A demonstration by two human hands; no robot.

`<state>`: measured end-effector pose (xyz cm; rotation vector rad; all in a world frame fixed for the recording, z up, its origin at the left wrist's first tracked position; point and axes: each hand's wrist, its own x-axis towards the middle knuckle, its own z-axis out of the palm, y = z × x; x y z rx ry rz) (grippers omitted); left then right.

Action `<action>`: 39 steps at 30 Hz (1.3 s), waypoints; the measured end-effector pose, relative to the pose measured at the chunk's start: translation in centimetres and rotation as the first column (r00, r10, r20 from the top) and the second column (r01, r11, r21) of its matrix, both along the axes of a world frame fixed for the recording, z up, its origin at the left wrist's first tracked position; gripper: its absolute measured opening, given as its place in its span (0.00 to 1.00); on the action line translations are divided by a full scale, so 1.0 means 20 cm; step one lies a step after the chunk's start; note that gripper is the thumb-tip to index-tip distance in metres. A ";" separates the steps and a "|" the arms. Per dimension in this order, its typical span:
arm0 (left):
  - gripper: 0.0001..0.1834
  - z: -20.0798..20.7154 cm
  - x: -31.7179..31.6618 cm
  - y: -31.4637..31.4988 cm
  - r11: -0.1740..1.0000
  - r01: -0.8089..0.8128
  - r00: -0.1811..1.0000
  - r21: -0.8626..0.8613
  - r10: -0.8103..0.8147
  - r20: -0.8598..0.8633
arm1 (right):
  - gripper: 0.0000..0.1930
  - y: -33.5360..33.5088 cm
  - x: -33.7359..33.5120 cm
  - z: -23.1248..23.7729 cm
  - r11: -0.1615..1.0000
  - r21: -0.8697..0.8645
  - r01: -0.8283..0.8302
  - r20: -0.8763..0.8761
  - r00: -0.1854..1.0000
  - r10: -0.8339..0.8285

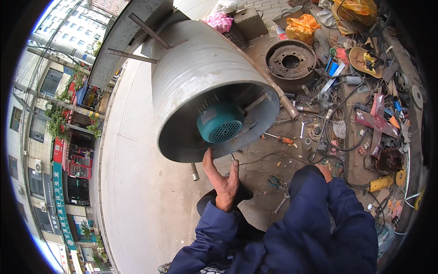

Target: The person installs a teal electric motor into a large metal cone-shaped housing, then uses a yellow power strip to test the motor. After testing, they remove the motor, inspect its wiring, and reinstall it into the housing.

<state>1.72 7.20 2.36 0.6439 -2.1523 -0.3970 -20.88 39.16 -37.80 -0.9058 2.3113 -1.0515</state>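
Green motor (222,122) sits at 12 o'clock inside the metal drum (200,66), seemingly mounted; loose cable (248,162) suggests wiring remains. Left hand's (225,186) grip: thumb and finger apart, at the rim's 6 o'clock; right hand's (325,172), cannot tell.

Bright, soft daylight on me. Road (130,169) pale, drum interior (180,132) deep in shadow. Fisheye bends buildings (34,132) at left; black rim. My left hand (223,185) looks sharp.
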 end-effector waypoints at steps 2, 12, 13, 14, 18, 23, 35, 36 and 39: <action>0.48 0.15 -0.07 -0.10 0.999 -0.001 1.000 -0.036 0.001 0.005 | 0.16 0.00 0.01 0.31 0.986 -0.045 0.162 0.240 0.960 -0.146; 0.40 0.26 -0.24 -0.41 0.962 0.183 0.979 -0.200 -0.160 0.126 | 0.11 -0.39 0.04 1.82 0.732 -0.492 0.472 0.582 0.803 -0.128; 0.40 0.28 -0.23 -0.43 0.958 0.202 0.972 -0.203 -0.171 0.160 | 0.12 -0.43 0.10 1.91 0.682 -0.583 0.441 0.547 0.834 -0.072; 0.40 0.30 -0.22 -0.44 0.954 0.218 0.965 -0.207 -0.179 0.190 | 0.13 -0.47 0.15 1.98 0.728 -0.562 0.392 0.515 0.855 -0.063; 0.38 0.43 -0.22 -0.40 0.910 0.385 0.903 -0.157 -0.335 0.268 | 0.14 -0.63 0.29 2.20 0.806 -0.535 0.254 0.290 0.951 -0.108; 0.39 0.57 -0.24 -0.29 0.802 0.585 0.747 -0.125 -0.471 0.469 | 0.17 -0.95 0.38 2.35 0.690 -0.651 0.315 0.497 0.865 0.074; 0.39 0.51 -0.21 -0.36 0.817 0.553 0.758 0.165 -0.575 0.309 | 0.23 -1.06 0.49 2.55 0.591 -0.782 0.198 0.292 0.954 0.067; 0.38 0.51 -0.22 -0.36 0.820 0.551 0.760 0.157 -0.571 0.311 | 0.23 -0.93 0.43 2.55 0.596 -0.786 0.162 0.221 0.975 0.026; 0.35 0.51 -0.25 -0.38 0.825 0.552 0.745 0.123 -0.554 0.373 | 0.17 -0.38 0.12 2.53 0.494 -0.858 0.139 0.041 0.978 -0.204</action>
